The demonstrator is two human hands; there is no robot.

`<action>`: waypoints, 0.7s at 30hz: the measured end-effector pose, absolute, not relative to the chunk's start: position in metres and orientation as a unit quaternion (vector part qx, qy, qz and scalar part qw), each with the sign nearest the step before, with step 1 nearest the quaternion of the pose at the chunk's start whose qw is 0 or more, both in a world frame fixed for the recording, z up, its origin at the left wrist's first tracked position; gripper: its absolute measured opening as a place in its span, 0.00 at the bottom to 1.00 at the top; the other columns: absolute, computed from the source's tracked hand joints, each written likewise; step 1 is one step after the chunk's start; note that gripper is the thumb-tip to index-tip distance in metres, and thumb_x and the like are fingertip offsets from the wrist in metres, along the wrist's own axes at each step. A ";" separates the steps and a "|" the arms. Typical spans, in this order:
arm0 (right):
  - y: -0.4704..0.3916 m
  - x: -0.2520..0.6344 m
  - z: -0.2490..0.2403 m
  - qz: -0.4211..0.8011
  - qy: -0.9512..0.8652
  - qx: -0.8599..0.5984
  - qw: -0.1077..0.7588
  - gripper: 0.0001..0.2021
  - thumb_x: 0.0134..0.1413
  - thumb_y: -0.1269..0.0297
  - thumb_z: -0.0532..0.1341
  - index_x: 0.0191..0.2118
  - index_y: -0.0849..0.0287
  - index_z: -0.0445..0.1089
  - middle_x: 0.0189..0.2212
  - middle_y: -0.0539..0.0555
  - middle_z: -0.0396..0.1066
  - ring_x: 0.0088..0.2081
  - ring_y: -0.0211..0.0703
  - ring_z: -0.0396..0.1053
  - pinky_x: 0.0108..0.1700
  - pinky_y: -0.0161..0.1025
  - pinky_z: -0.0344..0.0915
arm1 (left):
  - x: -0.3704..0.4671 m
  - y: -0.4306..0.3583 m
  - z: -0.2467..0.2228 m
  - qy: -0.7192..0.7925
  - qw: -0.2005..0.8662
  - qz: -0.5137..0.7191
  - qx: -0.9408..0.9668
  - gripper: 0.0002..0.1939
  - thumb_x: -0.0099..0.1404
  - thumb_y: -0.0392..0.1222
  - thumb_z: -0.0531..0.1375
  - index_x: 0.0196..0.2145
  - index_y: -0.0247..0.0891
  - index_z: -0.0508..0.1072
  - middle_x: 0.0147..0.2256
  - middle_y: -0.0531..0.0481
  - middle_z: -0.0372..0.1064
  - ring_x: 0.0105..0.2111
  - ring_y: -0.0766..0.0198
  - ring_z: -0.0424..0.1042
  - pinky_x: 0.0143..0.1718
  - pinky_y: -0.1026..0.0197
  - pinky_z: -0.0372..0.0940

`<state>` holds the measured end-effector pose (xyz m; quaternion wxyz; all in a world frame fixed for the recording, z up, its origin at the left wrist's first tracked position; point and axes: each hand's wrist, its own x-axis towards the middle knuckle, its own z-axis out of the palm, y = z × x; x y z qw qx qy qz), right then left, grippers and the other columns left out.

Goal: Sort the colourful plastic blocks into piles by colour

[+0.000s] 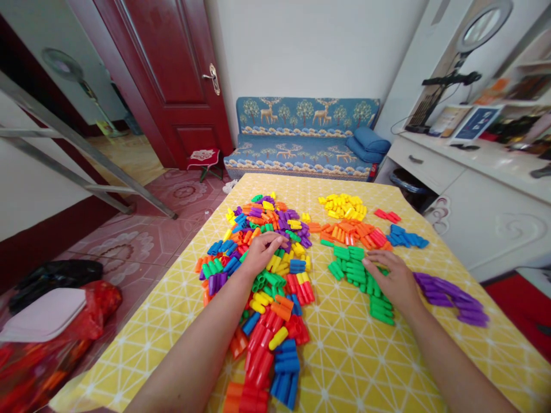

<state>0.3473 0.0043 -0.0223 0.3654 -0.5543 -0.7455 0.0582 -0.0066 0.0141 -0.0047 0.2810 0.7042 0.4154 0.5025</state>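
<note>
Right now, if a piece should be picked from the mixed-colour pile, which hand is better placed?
Probably the left hand: it is at the mixed-colour pile. The right hand is at the green pieces, across a strip of yellow tablecloth.

On the table (336, 355), 1 big heap of blocks (274, 279) lies to the person's left, with the left hand (267, 252) over it. To the right lie smaller groups: 1 at the right hand (390, 275), 1 out past that hand (447, 292), and others (348, 231) behind, farther across. I see a sofa (297, 143) beyond the table, against the wall (314, 46), with cushions (370, 140) on its right end. A stool (203, 157) stands left of the sofa, before the door (172, 63). Bags (103, 312) lie on the floor (181, 201), left of the table. On the far right, a dresser (503, 212) bears a lamp (465, 47).
</note>
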 end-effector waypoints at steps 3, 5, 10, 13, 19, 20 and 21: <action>0.012 0.322 -0.007 0.052 -0.799 -0.502 0.326 0.15 0.56 0.52 0.59 0.44 0.53 0.74 0.48 0.56 0.71 0.51 0.50 0.67 0.54 0.50 0.62 | -0.007 0.014 -0.005 0.415 0.282 0.501 0.705 0.19 0.69 0.49 0.53 0.31 0.37 0.79 0.35 0.45 0.76 0.40 0.58 0.73 0.45 0.56 0.67; 0.018 0.302 0.000 0.064 -0.836 -0.467 0.281 0.19 0.56 0.53 0.60 0.51 0.52 0.71 0.53 0.56 0.68 0.54 0.52 0.64 0.56 0.51 0.60 | -0.007 0.014 -0.005 0.415 0.283 0.502 0.705 0.19 0.69 0.49 0.53 0.31 0.36 0.79 0.35 0.44 0.76 0.40 0.58 0.73 0.45 0.56 0.67; 0.023 0.277 -0.002 0.082 -0.875 -0.436 0.194 0.21 0.55 0.56 0.62 0.54 0.54 0.70 0.57 0.58 0.66 0.57 0.54 0.62 0.58 0.54 0.58 | -0.007 0.013 -0.005 0.412 0.281 0.505 0.704 0.18 0.68 0.50 0.54 0.34 0.36 0.79 0.34 0.44 0.76 0.40 0.58 0.73 0.45 0.56 0.67; 0.018 0.281 -0.004 0.086 -0.878 -0.431 0.190 0.16 0.55 0.55 0.62 0.47 0.54 0.73 0.51 0.57 0.71 0.53 0.53 0.66 0.54 0.52 0.62 | -0.007 0.014 -0.005 0.411 0.279 0.506 0.705 0.18 0.68 0.50 0.54 0.34 0.37 0.79 0.34 0.45 0.76 0.40 0.58 0.73 0.45 0.56 0.67; 0.014 0.277 0.002 0.087 -0.859 -0.441 0.245 0.11 0.57 0.56 0.60 0.40 0.54 0.75 0.44 0.55 0.74 0.47 0.49 0.70 0.50 0.48 0.64 | -0.007 0.015 -0.005 0.414 0.282 0.504 0.704 0.18 0.68 0.49 0.54 0.32 0.37 0.79 0.36 0.44 0.76 0.41 0.58 0.73 0.45 0.56 0.67; 0.015 0.274 0.002 0.083 -0.860 -0.439 0.245 0.12 0.57 0.56 0.60 0.42 0.53 0.75 0.47 0.56 0.73 0.49 0.50 0.68 0.51 0.49 0.63 | -0.007 0.015 -0.005 0.416 0.282 0.503 0.703 0.19 0.68 0.50 0.54 0.31 0.37 0.79 0.36 0.44 0.76 0.41 0.58 0.73 0.45 0.56 0.67; 0.017 0.269 0.002 0.082 -0.865 -0.434 0.239 0.13 0.56 0.55 0.61 0.45 0.53 0.74 0.50 0.56 0.71 0.51 0.51 0.67 0.52 0.49 0.62 | -0.007 0.014 -0.005 0.417 0.281 0.503 0.703 0.19 0.68 0.50 0.54 0.31 0.37 0.79 0.36 0.44 0.76 0.40 0.58 0.73 0.45 0.56 0.67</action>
